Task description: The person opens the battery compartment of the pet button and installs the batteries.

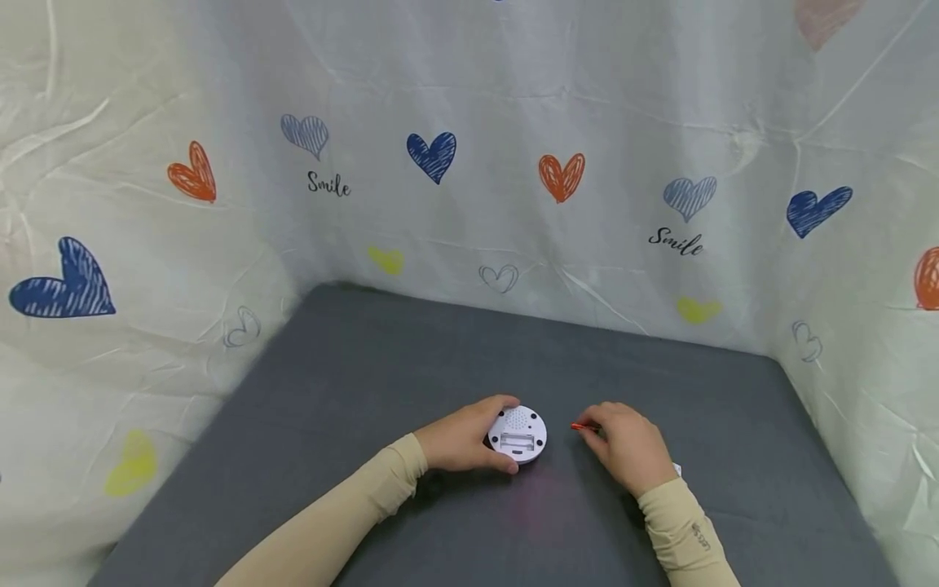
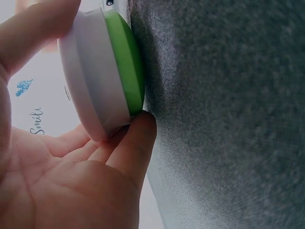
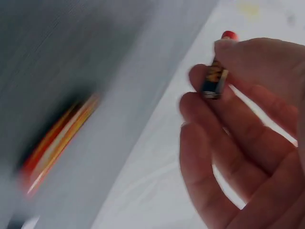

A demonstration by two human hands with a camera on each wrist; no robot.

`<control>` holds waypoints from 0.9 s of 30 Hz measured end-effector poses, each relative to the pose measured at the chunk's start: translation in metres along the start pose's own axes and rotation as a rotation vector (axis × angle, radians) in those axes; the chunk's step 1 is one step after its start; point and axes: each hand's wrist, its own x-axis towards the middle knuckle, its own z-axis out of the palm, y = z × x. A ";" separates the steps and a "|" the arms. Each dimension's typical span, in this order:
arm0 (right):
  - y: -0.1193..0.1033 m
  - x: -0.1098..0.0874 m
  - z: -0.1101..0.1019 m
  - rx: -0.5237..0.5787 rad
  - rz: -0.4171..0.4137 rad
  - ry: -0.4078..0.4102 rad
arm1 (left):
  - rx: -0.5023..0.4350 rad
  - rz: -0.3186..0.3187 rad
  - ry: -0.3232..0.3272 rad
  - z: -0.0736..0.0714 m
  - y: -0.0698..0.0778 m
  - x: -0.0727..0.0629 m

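Note:
My left hand (image 1: 465, 438) grips a round white device (image 1: 517, 422) by its edge, thumb on the near side and fingers on the far side. Its underside faces up, showing a speaker grille, small dark feet and an uncovered battery compartment (image 1: 517, 442) with no battery in it. The left wrist view shows a green band (image 2: 126, 62) on the device's lower side, close over the cloth. To the right of the device, my right hand (image 1: 626, 447) pinches a small red and black battery (image 3: 215, 76) between thumb and fingers.
A blurred red, yellow and black striped object (image 3: 59, 143) lies on the grey cloth (image 1: 411, 350) in the right wrist view. Something small and white (image 1: 677, 470) shows beside my right wrist. White curtains (image 1: 499, 98) printed with hearts stand around the back and sides.

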 end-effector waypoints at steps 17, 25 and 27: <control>-0.065 0.016 0.029 -0.011 -0.187 0.017 | 0.007 0.025 -0.012 -0.002 0.001 -0.001; -0.061 0.014 0.025 0.082 -0.137 0.028 | -0.003 0.017 -0.020 -0.001 -0.001 -0.002; -0.058 0.015 0.021 0.143 -0.086 0.012 | -0.003 0.011 -0.019 -0.002 -0.001 -0.001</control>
